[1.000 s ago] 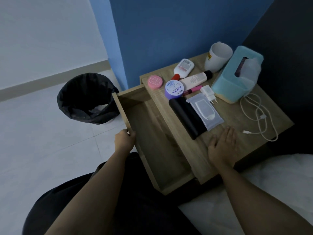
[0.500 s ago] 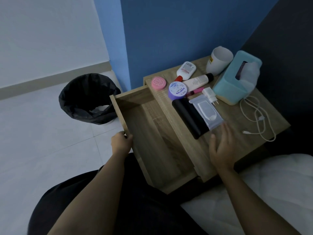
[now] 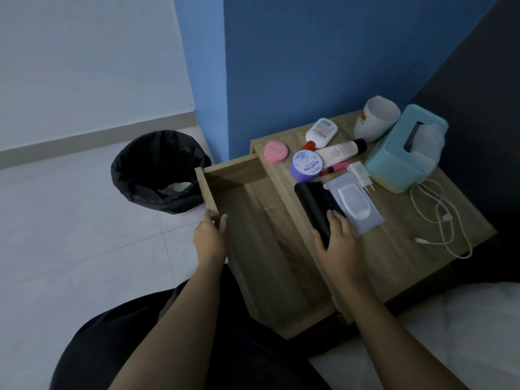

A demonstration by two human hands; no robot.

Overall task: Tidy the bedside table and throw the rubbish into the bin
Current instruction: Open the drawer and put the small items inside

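The wooden bedside table point(image 3: 399, 249) has its drawer point(image 3: 270, 249) pulled out to the left, and the drawer holds nothing. My left hand point(image 3: 209, 239) grips the drawer's front panel. My right hand point(image 3: 337, 243) closes around the near end of a long black case point(image 3: 315, 204) lying on the tabletop. A clear wipes packet point(image 3: 354, 204) lies right beside the case. Behind them sit a purple jar point(image 3: 306, 167), a pink tin point(image 3: 275, 151), a white tube point(image 3: 337, 152), a small white bottle point(image 3: 320, 130) and a pink stick point(image 3: 334, 168).
A black-lined bin point(image 3: 160, 173) stands on the floor left of the drawer. A white cup point(image 3: 375, 118), a teal tissue box point(image 3: 405, 153), a white charger plug point(image 3: 361, 174) and its cable point(image 3: 441, 220) occupy the table's back and right. White bedding point(image 3: 450, 347) lies at lower right.
My right hand slid from the table's front edge forward and left onto the black case. My left hand stays on the drawer front.
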